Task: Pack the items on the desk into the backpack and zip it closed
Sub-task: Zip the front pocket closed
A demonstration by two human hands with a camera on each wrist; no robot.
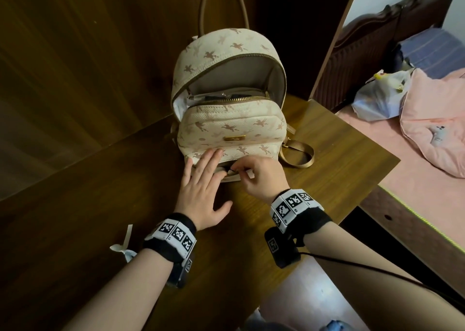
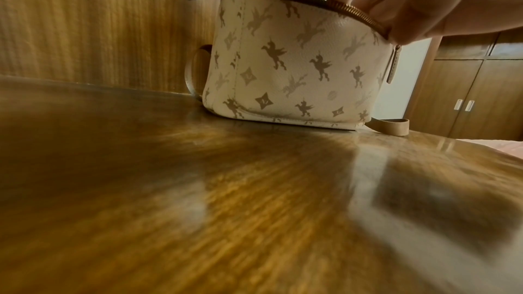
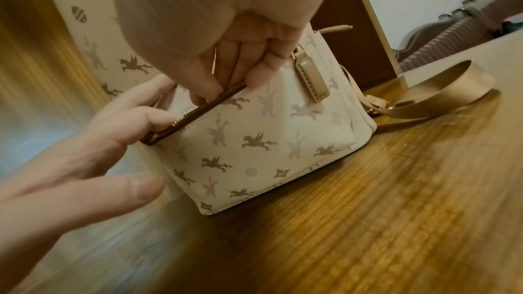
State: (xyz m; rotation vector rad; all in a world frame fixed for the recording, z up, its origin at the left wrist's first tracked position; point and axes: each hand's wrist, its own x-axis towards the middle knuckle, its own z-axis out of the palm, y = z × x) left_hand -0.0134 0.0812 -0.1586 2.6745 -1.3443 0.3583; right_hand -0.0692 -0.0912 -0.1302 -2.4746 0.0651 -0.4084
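A cream backpack (image 1: pixel 231 124) with a tan winged-horse print stands upright on the wooden desk (image 1: pixel 327 139). Its main compartment (image 1: pixel 234 79) gapes open, with dark wrapped items inside. The low front pocket's zipper (image 3: pixel 198 108) is open. My left hand (image 1: pixel 201 179) lies with straight fingers on the pocket's front, above the opening. My right hand (image 1: pixel 259 177) has its curled fingertips (image 3: pixel 209 88) pushed into the pocket mouth, pinching a small dark-and-white item (image 1: pixel 230 171) that is mostly hidden. The tan zipper pull (image 3: pixel 311 79) hangs just right of those fingers.
A white ribbon bow (image 1: pixel 123 245) lies near the desk's front left. A tan strap loop (image 1: pixel 299 157) trails right of the bag. Wooden panels close off the back and left. Beyond the desk's right edge is a bed (image 1: pixel 402 139) with pink bedding and a plastic bag (image 1: pixel 377 99).
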